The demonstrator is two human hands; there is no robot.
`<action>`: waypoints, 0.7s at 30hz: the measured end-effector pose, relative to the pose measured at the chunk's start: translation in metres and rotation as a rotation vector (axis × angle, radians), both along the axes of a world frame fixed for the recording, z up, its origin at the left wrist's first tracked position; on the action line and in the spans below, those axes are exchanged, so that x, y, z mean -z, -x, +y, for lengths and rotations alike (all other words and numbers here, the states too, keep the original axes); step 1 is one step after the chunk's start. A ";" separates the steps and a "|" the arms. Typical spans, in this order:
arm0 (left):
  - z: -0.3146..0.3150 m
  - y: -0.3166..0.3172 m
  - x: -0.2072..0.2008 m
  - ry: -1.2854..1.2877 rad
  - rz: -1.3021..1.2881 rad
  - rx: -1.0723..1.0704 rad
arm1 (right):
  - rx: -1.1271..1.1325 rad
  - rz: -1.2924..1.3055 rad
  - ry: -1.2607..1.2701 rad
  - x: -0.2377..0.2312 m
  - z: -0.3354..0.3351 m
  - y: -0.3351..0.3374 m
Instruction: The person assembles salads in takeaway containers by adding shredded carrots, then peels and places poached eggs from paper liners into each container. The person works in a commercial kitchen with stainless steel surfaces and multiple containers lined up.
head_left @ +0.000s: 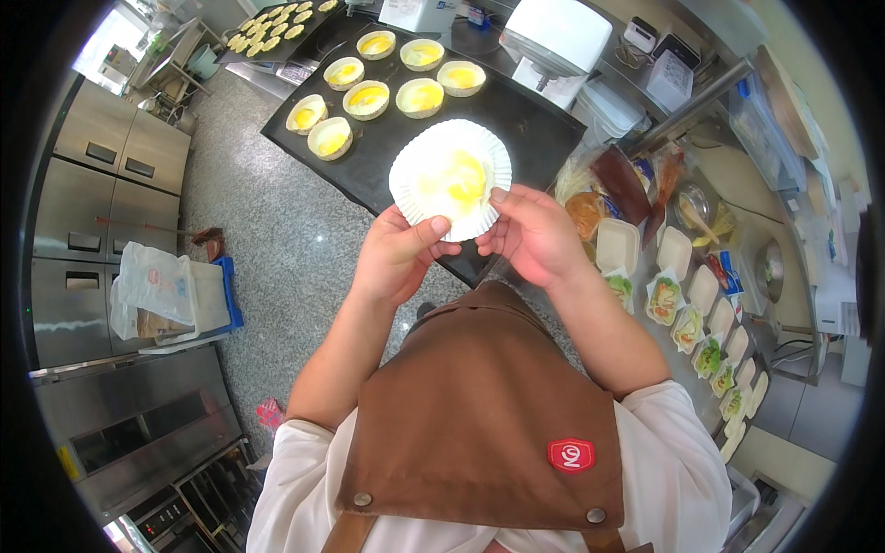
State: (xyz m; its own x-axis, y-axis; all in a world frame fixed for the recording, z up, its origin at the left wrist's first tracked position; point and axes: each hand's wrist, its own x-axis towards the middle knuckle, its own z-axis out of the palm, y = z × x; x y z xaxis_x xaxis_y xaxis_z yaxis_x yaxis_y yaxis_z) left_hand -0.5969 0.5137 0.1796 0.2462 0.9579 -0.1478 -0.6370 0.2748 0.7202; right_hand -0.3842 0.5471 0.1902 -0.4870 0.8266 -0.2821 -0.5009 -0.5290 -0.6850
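Both my hands hold up a round white pleated paper liner (pixel 449 177) with yellow egg filling in its middle. My left hand (pixel 398 253) pinches its lower left rim with thumb and fingers. My right hand (pixel 533 232) grips its lower right rim, thumb on top. The liner hovers over the near end of a black baking tray (pixel 516 124). On the far half of that tray sit several filled yellow tarts (pixel 367 99) in pale cups.
A counter at right carries a row of white containers with greens (pixel 684 323), bagged food (pixel 613 189) and a small metal bowl (pixel 690 207). A white appliance (pixel 558 35) stands behind the tray. Steel cabinets (pixel 92 194) and a bagged bin (pixel 166 293) line the left. Another tart tray (pixel 277 28) lies farther back.
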 end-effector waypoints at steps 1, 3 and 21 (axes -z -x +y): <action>-0.002 0.000 0.000 -0.014 -0.012 0.001 | -0.018 0.042 0.010 0.001 0.000 0.000; -0.004 -0.001 -0.001 -0.031 -0.015 -0.001 | -0.030 0.085 0.021 0.001 -0.001 0.000; -0.008 0.012 0.000 -0.080 -0.046 0.057 | 0.014 0.096 0.104 0.005 -0.003 -0.003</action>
State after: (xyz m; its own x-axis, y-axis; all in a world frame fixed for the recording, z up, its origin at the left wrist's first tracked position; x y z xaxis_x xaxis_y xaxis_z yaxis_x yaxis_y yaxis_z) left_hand -0.6091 0.5056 0.1798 0.3052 0.9505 -0.0587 -0.6550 0.2542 0.7115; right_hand -0.3810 0.5442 0.1849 -0.5042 0.8022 -0.3198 -0.5695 -0.5872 -0.5752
